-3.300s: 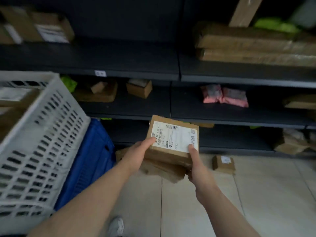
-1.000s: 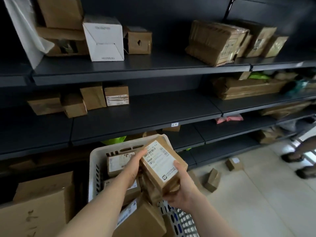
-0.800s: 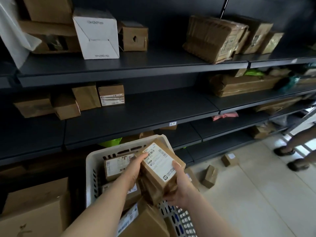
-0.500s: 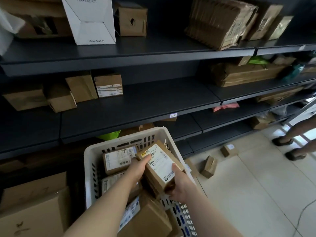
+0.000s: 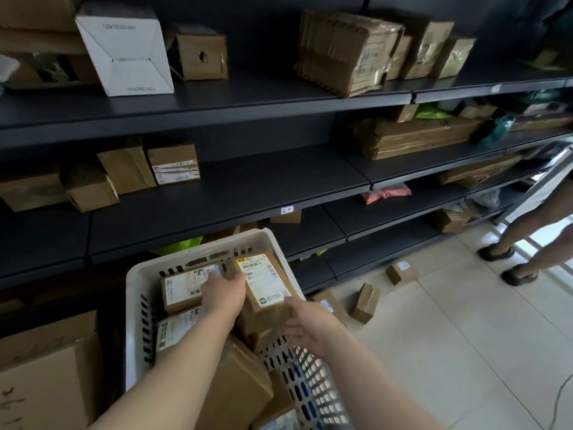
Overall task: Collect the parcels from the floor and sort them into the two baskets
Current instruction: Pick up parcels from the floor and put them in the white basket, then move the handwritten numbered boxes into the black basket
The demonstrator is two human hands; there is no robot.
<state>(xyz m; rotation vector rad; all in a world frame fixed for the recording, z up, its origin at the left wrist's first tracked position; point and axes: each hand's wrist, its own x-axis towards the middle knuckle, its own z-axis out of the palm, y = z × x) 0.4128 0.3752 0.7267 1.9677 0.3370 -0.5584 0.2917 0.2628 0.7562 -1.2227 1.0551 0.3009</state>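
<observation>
A brown parcel (image 5: 263,288) with a white label lies at the right side of the white perforated basket (image 5: 139,274), on top of other labelled parcels (image 5: 183,288). My left hand (image 5: 224,293) grips the parcel's left edge, fingers reaching down between it and its neighbour. My right hand (image 5: 307,325) sits at the parcel's near right corner with loose fingers; only the thumb touches it. Blue of a second basket (image 5: 305,395) shows through the white one's holes. On the floor lie three small brown parcels (image 5: 366,302), (image 5: 401,272), (image 5: 331,305).
Dark shelving (image 5: 248,181) with many boxes runs behind the basket. A large cardboard box (image 5: 46,377) stands at lower left. Another person's legs (image 5: 527,240) in sandals stand on the tiled floor (image 5: 449,352) at right.
I carried the parcel from the floor area up to the white basket and lowered it in. In the last half second it sank among the other parcels and my right hand loosened.
</observation>
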